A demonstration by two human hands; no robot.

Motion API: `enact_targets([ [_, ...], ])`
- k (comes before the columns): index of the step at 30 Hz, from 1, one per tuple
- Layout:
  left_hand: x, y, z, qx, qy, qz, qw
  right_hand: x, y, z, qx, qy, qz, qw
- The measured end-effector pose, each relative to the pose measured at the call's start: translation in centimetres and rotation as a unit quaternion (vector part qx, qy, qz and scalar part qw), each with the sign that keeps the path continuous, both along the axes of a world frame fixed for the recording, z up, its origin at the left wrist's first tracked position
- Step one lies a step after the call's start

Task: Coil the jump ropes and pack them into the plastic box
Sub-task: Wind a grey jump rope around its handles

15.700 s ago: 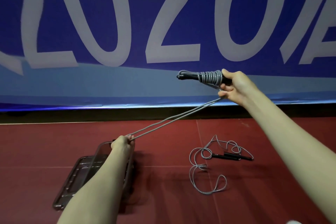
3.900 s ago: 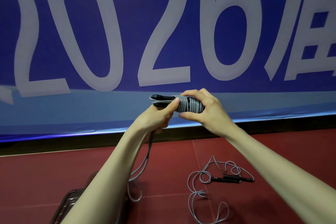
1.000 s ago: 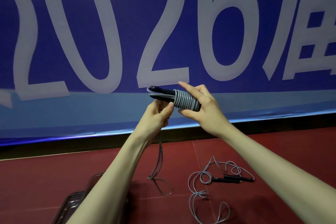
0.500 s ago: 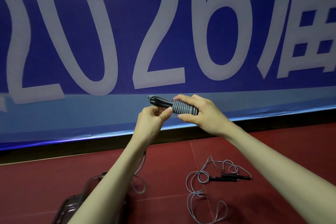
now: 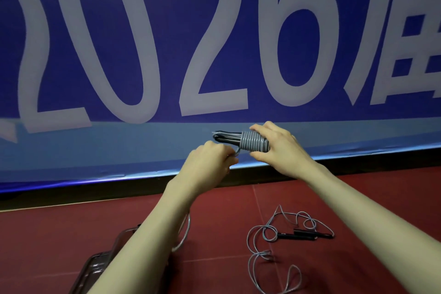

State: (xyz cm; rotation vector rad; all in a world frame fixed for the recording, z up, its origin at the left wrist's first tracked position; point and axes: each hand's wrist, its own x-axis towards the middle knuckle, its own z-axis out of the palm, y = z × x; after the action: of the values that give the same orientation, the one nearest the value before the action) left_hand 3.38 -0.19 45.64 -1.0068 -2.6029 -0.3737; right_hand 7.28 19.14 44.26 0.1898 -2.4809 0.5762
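Head cam: right hand grips the wound rope bundle, left hand pinches the tail. Lose tension there and I'd bet the wraps spring loose.

Grey coiled rope held aloft; loose rope floored; box seemingly empty.

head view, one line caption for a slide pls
Right hand grips a coiled grey jump rope as left hand pinches its tail; second rope lies loose on the floor.
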Motion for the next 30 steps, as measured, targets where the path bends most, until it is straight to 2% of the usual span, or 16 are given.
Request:
enact_targets([
  [2,0.2,-0.4,0.3,-0.047,0.076,0.006,0.996,0.2,0.4,0.3,0.004,-0.046,0.013,0.999],
  [4,0.3,-0.5,0.4,-0.049,0.104,0.002,0.993,0.4,0.7,0.7,0.030,-0.077,0.024,0.996],
  [10,0.2,-0.6,0.5,0.066,0.101,-0.046,0.992,0.8,0.0,1.5,0.104,-0.137,0.067,0.983],
  [12,-0.2,-0.9,0.3,0.109,0.083,-0.095,0.986,1.1,-0.1,2.0,0.104,-0.149,0.083,0.980],
  [15,-0.8,-1.3,0.1,0.124,0.082,-0.160,0.976,1.7,0.0,2.7,0.082,-0.181,0.113,0.974],
  [19,-0.3,-1.9,0.4,0.211,-0.024,-0.202,0.956,2.7,0.1,3.6,0.031,-0.224,0.151,0.962],
  [23,-0.7,-2.9,0.9,0.282,-0.208,-0.224,0.909,3.2,-0.1,4.8,0.004,-0.229,0.191,0.954],
  [28,-0.8,-2.8,0.8,0.342,-0.275,-0.260,0.860,3.8,0.1,5.4,-0.079,-0.258,0.245,0.931],
  [30,-0.4,-2.3,0.7,0.362,-0.259,-0.259,0.857,3.8,0.3,5.2,-0.120,-0.273,0.262,0.918],
])
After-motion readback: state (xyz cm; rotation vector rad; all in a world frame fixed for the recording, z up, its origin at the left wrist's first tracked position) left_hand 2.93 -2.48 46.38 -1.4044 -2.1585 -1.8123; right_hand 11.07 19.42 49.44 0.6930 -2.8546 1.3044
